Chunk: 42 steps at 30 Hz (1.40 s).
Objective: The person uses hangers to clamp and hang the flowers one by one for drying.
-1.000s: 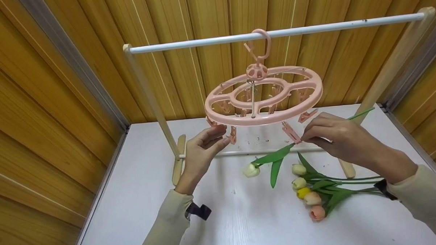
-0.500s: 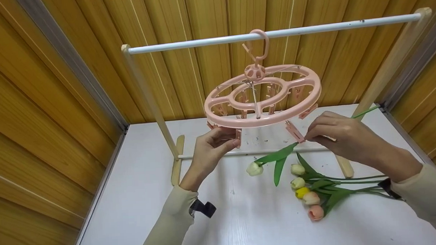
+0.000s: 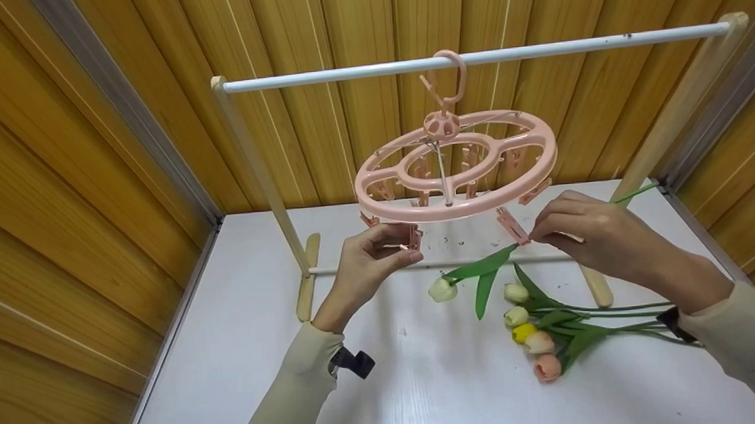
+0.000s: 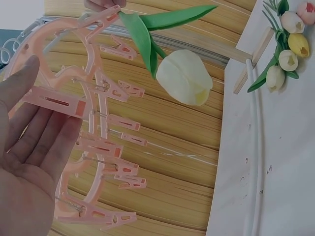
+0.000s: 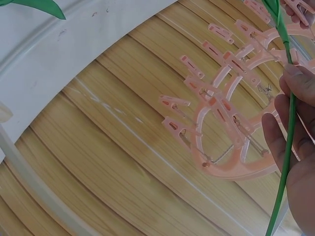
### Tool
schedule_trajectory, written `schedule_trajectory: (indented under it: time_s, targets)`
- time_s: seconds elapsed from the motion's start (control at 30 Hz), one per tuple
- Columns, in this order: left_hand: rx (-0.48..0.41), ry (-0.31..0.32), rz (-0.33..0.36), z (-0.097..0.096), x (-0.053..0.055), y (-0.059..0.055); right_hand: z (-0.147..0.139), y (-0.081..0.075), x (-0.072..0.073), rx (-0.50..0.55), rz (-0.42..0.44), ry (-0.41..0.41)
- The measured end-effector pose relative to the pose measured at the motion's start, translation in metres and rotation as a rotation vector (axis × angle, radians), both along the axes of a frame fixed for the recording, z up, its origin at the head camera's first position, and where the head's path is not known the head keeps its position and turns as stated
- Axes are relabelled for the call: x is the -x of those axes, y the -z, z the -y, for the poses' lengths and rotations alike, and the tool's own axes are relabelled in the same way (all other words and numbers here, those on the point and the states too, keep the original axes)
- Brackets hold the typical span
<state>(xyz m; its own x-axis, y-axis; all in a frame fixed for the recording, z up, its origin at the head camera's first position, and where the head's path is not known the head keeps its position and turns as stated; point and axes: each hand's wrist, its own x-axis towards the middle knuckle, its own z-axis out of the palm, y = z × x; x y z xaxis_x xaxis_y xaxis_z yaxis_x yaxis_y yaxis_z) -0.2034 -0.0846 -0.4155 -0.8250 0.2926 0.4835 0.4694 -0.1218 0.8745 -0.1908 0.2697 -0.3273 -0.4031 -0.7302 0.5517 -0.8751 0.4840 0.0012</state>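
Observation:
A pink round clip hanger [image 3: 465, 206] hangs by its hook from a white rod. My left hand [image 3: 362, 263] holds one of its clothespins [image 3: 414, 237] at the near left rim; in the left wrist view this clothespin [image 4: 56, 101] lies between thumb and fingers. My right hand [image 3: 595, 232] pinches the green stem of a white tulip [image 3: 443, 290], whose bloom points left and down. The stem [image 5: 289, 128] runs across the fingers in the right wrist view. Another clothespin [image 3: 514, 227] meets the tulip at its leaf base, right by my right fingertips.
Several more tulips, white, yellow and peach [image 3: 539, 342], lie on the white table [image 3: 396, 387] under my right arm. A white rod [image 3: 347, 73] on wooden legs [image 3: 681, 110] spans the scene. Behind stands a wood-patterned wall [image 3: 358, 24]. More clothespins dangle from the hanger.
My left hand has moved a little right and its fingers have come round the clothespin. The hanger has turned slightly. My right hand has shifted slightly right with the tulip.

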Motion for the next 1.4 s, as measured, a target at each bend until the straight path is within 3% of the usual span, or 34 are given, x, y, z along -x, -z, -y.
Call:
schedule_trajectory:
  time_s: [0.2, 0.53, 1.0, 1.23, 1.4]
  targets:
    - [-0.014, -0.007, 0.024, 0.001, 0.0, 0.0, -0.003, 0.001, 0.001, -0.001, -0.014, 0.009]
    - [-0.039, 0.078, 0.061, 0.003, -0.003, 0.002, -0.003, 0.0, 0.0, -0.012, -0.009, 0.032]
    - [-0.015, 0.022, 0.063, 0.0, -0.007, 0.0, -0.002, 0.001, -0.003, -0.01, -0.002, 0.026]
    - [-0.016, 0.032, 0.05, -0.002, -0.01, 0.001, 0.003, 0.003, -0.005, 0.039, 0.017, -0.044]
    - [-0.015, 0.029, 0.051, -0.003, -0.012, 0.001, 0.015, 0.0, -0.016, 0.084, 0.039, -0.07]
